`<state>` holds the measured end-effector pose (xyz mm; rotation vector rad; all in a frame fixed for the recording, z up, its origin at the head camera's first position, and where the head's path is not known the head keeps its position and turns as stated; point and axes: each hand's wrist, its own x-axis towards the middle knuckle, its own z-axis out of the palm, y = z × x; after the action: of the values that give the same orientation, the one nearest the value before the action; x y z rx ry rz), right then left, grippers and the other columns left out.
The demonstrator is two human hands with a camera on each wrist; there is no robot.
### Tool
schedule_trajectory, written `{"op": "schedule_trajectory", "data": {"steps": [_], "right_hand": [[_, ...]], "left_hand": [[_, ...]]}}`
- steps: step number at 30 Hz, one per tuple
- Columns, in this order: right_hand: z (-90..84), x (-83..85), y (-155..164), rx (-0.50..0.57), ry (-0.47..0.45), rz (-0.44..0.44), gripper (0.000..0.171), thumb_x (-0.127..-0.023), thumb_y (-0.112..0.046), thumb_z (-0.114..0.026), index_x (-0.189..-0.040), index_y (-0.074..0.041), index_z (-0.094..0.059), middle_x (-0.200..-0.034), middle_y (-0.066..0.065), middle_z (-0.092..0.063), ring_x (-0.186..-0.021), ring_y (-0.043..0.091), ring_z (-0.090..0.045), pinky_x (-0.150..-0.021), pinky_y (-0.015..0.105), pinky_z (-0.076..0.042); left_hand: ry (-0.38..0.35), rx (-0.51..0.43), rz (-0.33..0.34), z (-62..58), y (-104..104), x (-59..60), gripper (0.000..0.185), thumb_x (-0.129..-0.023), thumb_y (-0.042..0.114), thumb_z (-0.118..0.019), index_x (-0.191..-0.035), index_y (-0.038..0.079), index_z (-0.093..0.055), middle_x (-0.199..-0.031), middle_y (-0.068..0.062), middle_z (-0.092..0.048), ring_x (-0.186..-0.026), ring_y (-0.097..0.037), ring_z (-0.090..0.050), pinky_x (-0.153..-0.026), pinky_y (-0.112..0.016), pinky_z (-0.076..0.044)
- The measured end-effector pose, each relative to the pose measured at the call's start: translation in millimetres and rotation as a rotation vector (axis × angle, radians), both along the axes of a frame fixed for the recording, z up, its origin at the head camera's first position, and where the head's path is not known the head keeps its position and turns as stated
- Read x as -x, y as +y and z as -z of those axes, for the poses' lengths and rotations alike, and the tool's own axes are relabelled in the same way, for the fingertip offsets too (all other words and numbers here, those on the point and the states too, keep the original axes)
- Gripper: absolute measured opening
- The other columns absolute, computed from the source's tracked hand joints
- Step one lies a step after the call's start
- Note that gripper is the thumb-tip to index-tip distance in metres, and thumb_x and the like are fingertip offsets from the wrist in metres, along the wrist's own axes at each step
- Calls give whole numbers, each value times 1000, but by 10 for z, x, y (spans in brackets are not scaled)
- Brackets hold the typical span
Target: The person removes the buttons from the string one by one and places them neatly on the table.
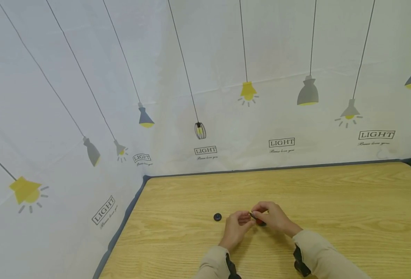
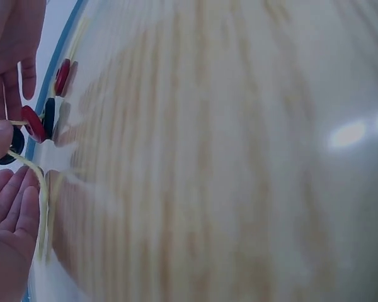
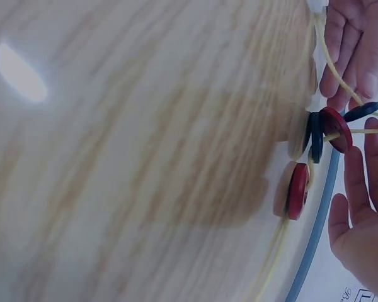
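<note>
My right hand [image 1: 274, 217] pinches a black button [image 3: 363, 112] at its fingertips, a yellow cord [image 3: 337, 74] running up to the button. Close by on the left, my left hand [image 1: 236, 229] has loosely bent fingers spread apart, its thumb overlapping the black button's edge in the left wrist view. From there the cord hangs past the left fingers toward the table. Below the right hand, a red button [image 3: 336, 129], a second black button [image 3: 316, 137] and another red button [image 3: 297, 192] sit on the cord in a row. Their middles are partly hidden in the head view.
A loose dark button [image 1: 217, 217] lies flat on the wooden table [image 1: 177, 236], left of my hands. A white cloth wall [image 1: 226, 116] printed with lamps rises behind the table's far edge and along its left side.
</note>
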<state>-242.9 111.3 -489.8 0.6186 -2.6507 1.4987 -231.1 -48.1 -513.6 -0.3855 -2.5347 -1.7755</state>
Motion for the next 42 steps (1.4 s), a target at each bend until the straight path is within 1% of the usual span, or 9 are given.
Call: {"op": "schedule_trajectory", "data": {"steps": [6,13,16,21,27,32,36,39,42], "right_hand": [[-11,-14,7,44,-14,-9,11,-86,-9,-57,-89,-1,-63,-82,6,-63,-75,19,-56,-62,26,-46],[-1,-23,22,110,-32,-33,11,-86,-7,-56,-91,2,-61,-85,11,-62,-73,17,-57,-62,24,-47],[6,-21,27,115,-26,-28,11,-86,-6,-56,-90,2,-61,-85,11,-62,-74,16,-58,-63,23,-47],[12,-19,30,101,-12,3,9,-85,-6,-58,-88,1,-62,-83,7,-62,-74,16,-57,-64,24,-47],[4,-30,55,90,10,30,11,-85,-7,-58,-89,2,-62,-83,7,-62,-73,16,-57,-63,24,-47],[24,-19,86,85,-16,48,12,-86,-7,-57,-90,3,-61,-83,7,-62,-72,14,-56,-61,23,-46],[26,-20,108,95,-38,43,13,-86,-7,-57,-92,4,-60,-83,10,-61,-72,16,-56,-61,23,-46],[24,-29,118,97,-42,42,14,-86,-8,-57,-92,4,-60,-83,12,-61,-72,18,-56,-60,23,-46],[27,-38,124,100,-56,50,15,-87,-9,-56,-92,4,-60,-83,11,-61,-72,18,-56,-60,24,-45]], "left_hand": [[1,-56,3,-41,36,-45,36,-80,12,-65,-108,-10,-55,-100,-18,-61,-91,-29,-59,-74,-26,-49],[24,-72,10,-310,89,-197,30,-82,4,-62,-105,-14,-55,-99,-25,-59,-91,-36,-58,-74,-29,-49],[29,-82,13,-351,99,-220,28,-82,2,-61,-104,-14,-55,-98,-25,-60,-90,-35,-58,-75,-30,-49],[45,-76,6,-341,90,-222,25,-82,2,-61,-102,-13,-56,-96,-23,-60,-88,-33,-59,-74,-29,-49],[58,-61,-20,-347,30,-204,24,-81,-1,-60,-102,-12,-57,-94,-22,-60,-87,-32,-59,-75,-29,-48],[67,-56,-36,-356,-48,-178,24,-81,-2,-59,-102,-14,-56,-94,-24,-60,-88,-34,-58,-76,-33,-48],[68,-54,-48,-350,-112,-163,25,-81,-2,-60,-103,-13,-56,-95,-25,-59,-89,-36,-57,-77,-36,-47],[59,-63,-51,-294,-154,-116,26,-81,-2,-60,-103,-14,-55,-96,-25,-59,-90,-37,-57,-78,-39,-47],[55,-70,-49,-171,-206,-31,28,-81,1,-60,-105,-13,-55,-98,-23,-59,-90,-35,-56,-78,-40,-46]]}}
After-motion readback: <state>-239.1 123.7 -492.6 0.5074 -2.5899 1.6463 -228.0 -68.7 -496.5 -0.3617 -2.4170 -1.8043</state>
